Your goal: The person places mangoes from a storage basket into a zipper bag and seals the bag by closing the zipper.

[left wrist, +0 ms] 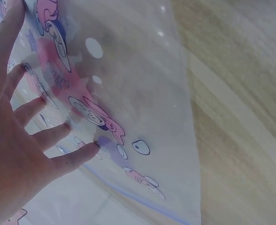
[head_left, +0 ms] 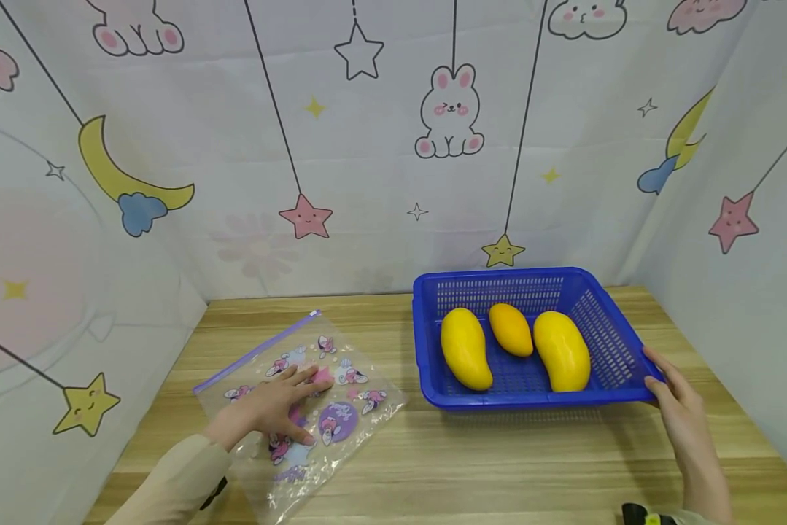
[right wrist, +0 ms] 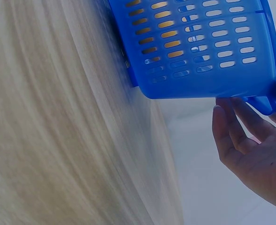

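A clear zip bag (head_left: 337, 386) with pink and purple cartoon prints lies flat on the table, its purple zip strip running along the far left edge. My left hand (head_left: 275, 405) rests on it with fingers spread; in the left wrist view the fingertips (left wrist: 93, 146) touch the film. To the right is a blue plastic basket (head_left: 511, 399) with slotted walls. Inside it lie two large yellow mangoes (head_left: 465, 350) and a smaller orange-yellow mango (head_left: 511, 329) between them. My right hand (head_left: 682, 415) grips the basket's rim at the near right corner, fingers against its outer side (right wrist: 250, 136).
The wood-grain table (head_left: 498, 467) ends at a white cloth backdrop (head_left: 367, 160) printed with stars, moons and rabbits, which also hangs at both sides. A strip of table separates bag and basket.
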Action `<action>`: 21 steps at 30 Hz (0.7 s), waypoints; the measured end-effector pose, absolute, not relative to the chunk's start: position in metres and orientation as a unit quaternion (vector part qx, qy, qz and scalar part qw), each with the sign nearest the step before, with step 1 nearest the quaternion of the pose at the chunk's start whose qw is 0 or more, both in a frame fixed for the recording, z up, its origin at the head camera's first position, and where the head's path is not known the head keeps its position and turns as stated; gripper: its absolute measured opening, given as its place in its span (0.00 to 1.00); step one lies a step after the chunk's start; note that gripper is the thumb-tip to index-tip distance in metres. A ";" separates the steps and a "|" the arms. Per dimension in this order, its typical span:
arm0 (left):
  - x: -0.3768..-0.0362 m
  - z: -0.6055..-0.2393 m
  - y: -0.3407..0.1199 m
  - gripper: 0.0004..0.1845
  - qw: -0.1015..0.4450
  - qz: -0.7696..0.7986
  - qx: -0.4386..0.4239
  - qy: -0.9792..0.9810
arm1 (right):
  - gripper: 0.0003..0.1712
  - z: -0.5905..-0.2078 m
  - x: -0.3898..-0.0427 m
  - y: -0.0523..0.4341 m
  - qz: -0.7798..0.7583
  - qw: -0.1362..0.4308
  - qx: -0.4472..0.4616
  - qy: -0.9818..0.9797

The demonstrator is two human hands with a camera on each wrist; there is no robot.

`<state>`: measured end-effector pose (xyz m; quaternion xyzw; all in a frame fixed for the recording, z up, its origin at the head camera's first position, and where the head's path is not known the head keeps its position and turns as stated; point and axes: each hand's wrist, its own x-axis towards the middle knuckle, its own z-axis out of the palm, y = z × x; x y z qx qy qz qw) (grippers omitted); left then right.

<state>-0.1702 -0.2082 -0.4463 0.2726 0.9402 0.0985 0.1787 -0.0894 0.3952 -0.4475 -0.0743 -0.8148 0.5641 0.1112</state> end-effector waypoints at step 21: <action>-0.174 -0.446 -0.212 0.54 0.182 0.114 0.294 0.931 | 0.29 -0.449 -0.089 0.395 0.589 0.114 -0.064 -0.798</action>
